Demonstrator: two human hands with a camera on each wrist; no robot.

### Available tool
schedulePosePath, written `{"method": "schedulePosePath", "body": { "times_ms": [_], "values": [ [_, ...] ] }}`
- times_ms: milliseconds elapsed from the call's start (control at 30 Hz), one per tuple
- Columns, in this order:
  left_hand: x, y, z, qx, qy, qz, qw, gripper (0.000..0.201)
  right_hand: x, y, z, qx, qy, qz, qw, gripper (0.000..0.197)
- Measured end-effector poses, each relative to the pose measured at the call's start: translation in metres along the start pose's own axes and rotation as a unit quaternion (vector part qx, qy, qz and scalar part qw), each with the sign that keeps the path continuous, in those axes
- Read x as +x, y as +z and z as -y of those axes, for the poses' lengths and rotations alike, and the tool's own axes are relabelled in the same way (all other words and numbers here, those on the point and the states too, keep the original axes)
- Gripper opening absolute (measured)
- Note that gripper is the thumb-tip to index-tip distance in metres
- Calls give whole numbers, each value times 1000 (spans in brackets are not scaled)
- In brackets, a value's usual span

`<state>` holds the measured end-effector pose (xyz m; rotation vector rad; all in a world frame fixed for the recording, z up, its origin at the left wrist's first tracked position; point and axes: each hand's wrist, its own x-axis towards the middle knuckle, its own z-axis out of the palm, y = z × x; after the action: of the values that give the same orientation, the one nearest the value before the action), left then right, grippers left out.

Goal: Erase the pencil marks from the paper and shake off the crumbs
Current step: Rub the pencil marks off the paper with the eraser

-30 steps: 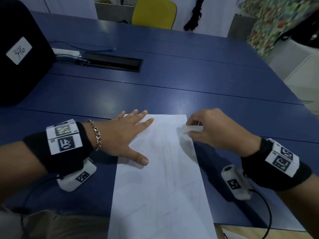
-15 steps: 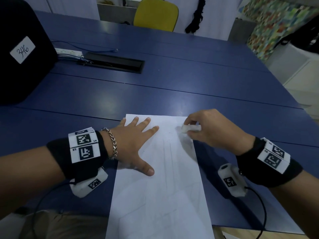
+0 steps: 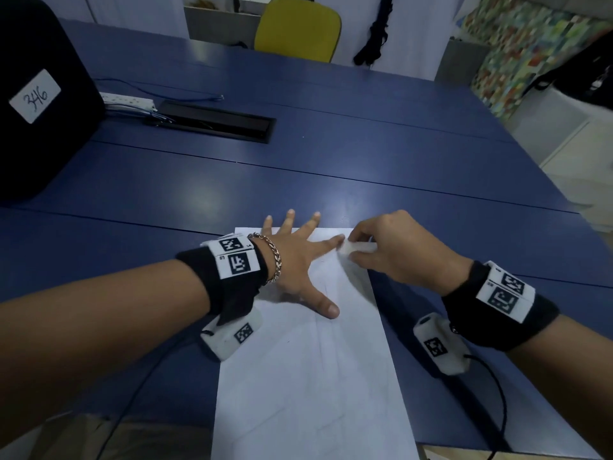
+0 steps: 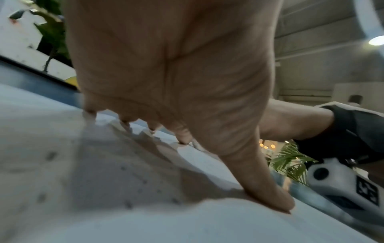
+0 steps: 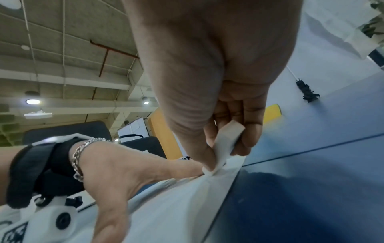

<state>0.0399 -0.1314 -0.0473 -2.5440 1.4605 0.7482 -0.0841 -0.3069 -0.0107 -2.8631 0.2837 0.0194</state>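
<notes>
Right grip (image 3: 394, 250) pinches eraser (image 3: 356, 249) against paper (image 3: 308, 376); left grip (image 3: 295, 260) presses it, fingers spread flat.

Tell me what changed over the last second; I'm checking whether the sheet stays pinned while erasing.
The left hand slid rightward, farther onto the paper, its spread fingers now reaching past the far edge and close to the eraser. The right hand still pinches the eraser at the paper's far right corner, and the paper still lies flat on the blue table.

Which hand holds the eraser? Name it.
The right hand: it pinches the eraser on the paper. The left hand lies spread flat.
</notes>
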Motion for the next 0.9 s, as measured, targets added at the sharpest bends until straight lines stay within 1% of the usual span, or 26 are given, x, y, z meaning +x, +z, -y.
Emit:
{"method": "schedulePosePath", "body": {
  "times_ms": [67,133,200,233,300,367,467,500,567,633,700,767,800,900],
  "values": [
    [4,3,2,-13,-12,5,1000,144,-1,3,0,-10,-6,-6,1000,18],
    [5,5,3,-19,-17,2,1000,144,-8,6,6,-20,-40,25,999,17],
    [5,6,4,-16,-20,-3,1000,144,-13,7,12,-19,-68,58,996,20],
    [5,5,4,-14,-21,-2,1000,144,-10,6,10,-19,-60,55,996,20],
    [4,3,3,-13,-25,5,1000,144,-2,1,3,-33,-30,23,999,20],
    [4,2,2,-13,-29,12,999,145,0,0,0,-50,-23,8,998,20],
    [4,2,2,-6,-35,15,999,145,-9,4,9,-67,-63,61,994,23],
    [4,2,2,-4,-36,17,999,145,-9,2,9,-67,-63,66,994,25],
    [4,1,2,-3,-33,23,999,146,-2,-4,4,-64,-38,40,996,24],
    [4,1,2,-3,-31,26,999,146,0,-5,0,-70,-36,16,997,21],
    [5,1,2,-2,-32,24,999,146,-5,0,5,-85,-59,40,994,21],
    [5,1,3,-1,-32,27,999,145,-12,2,7,-62,-65,59,994,23],
    [5,1,3,0,-30,31,999,144,-14,-2,6,-38,-52,52,997,22],
    [2,2,3,7,-17,20,1000,144,-21,-14,-4,32,-6,-14,999,17]
  ]
}}
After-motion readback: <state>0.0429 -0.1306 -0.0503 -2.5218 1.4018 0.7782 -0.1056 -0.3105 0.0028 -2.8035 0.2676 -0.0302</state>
